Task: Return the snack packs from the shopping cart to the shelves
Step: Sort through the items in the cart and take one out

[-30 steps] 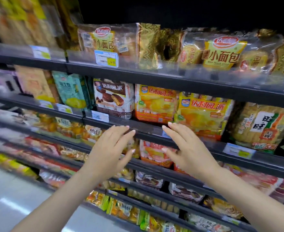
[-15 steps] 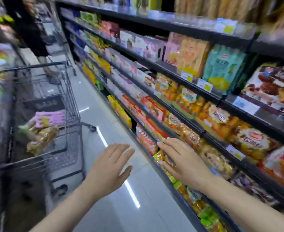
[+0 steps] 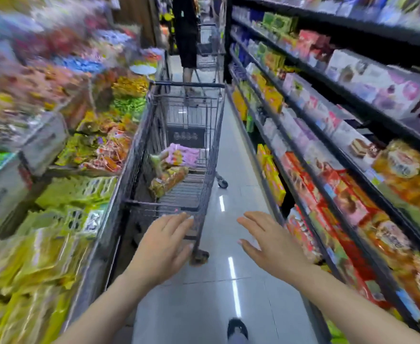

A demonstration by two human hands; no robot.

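a dark grey wire shopping cart [image 3: 186,135] stands in the aisle, close against the blurred display of loose yellow and orange sweets [image 3: 97,150] on the left. inside its basket lie the snack packs: a pale purple plastic pack [image 3: 183,155] on top toward the far end, and an orange-and-yellow pack [image 3: 169,181] nearer, tilted against the left wall of the basket. no writing on either can be read; the print is too blurred.

the left hand [image 3: 163,247] hovers at the cart's near end, fingers straight and slightly spread, holding nothing; whether its fingertips touch the wire cannot be told. the right hand [image 3: 269,240] hangs over the grey tiled floor [image 3: 241,189] beside the cart, fingers likewise extended and empty.

the black metal shelves [image 3: 347,135] run along the right, stocked with red, yellow and white boxed snacks; labels there are illegible. a person in dark clothes [image 3: 186,33] stands farther down the aisle with a second cart [image 3: 207,45]. a dark shoe [image 3: 237,327] shows at the bottom edge.
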